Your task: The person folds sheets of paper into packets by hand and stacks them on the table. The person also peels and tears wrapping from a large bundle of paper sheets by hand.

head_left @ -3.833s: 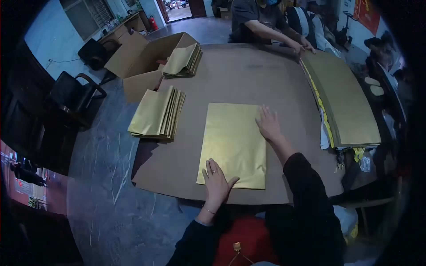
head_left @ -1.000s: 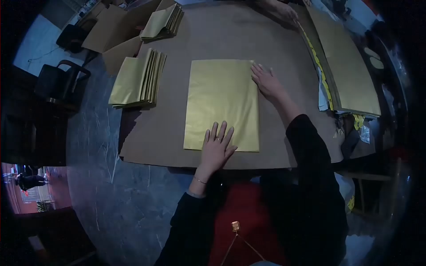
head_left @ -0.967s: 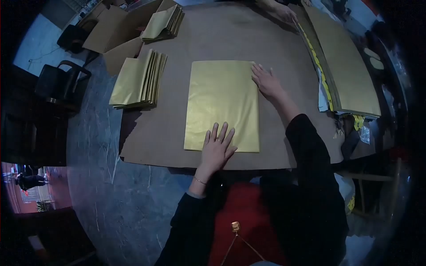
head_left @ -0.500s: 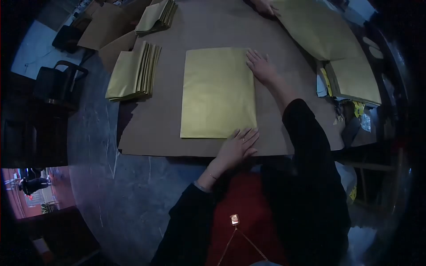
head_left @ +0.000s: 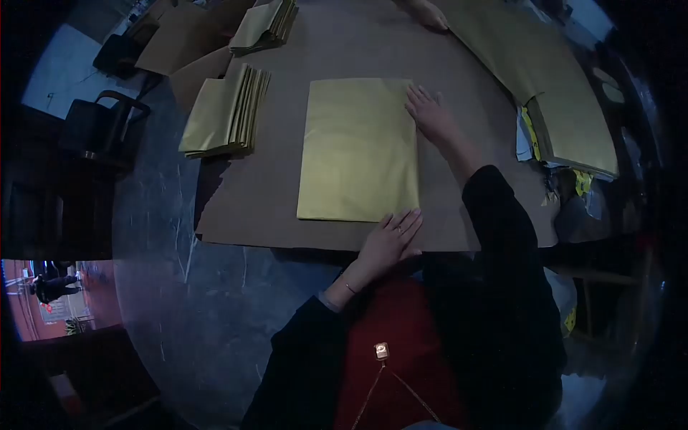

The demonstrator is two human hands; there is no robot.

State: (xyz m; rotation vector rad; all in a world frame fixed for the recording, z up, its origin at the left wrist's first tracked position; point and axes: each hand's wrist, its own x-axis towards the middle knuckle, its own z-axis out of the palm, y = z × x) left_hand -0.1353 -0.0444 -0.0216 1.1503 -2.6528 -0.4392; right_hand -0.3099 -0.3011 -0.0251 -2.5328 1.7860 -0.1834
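A folded gold paper sheet [head_left: 358, 150] lies flat on the brown cardboard-covered table [head_left: 244, 208] in front of me. My left hand [head_left: 385, 245] rests at its near right corner, fingers stretched out with the tips on the paper. At the far right corner lies my right hand [head_left: 431, 116], palm down, its fingertips touching the sheet's right edge. Neither hand grips anything.
Two stacks of folded gold paper, a nearer one [head_left: 222, 118] and a farther one [head_left: 261, 27], stand on the left. Large gold sheets [head_left: 573, 129] are piled at the right. Another person's hand [head_left: 428, 14] touches them at the top. Black chairs [head_left: 97, 132] are at the left.
Both hands stay at the sheet's right corners, with the left fingers slightly shifted. The view has moved a little. The other person's hand remains by the large sheets.
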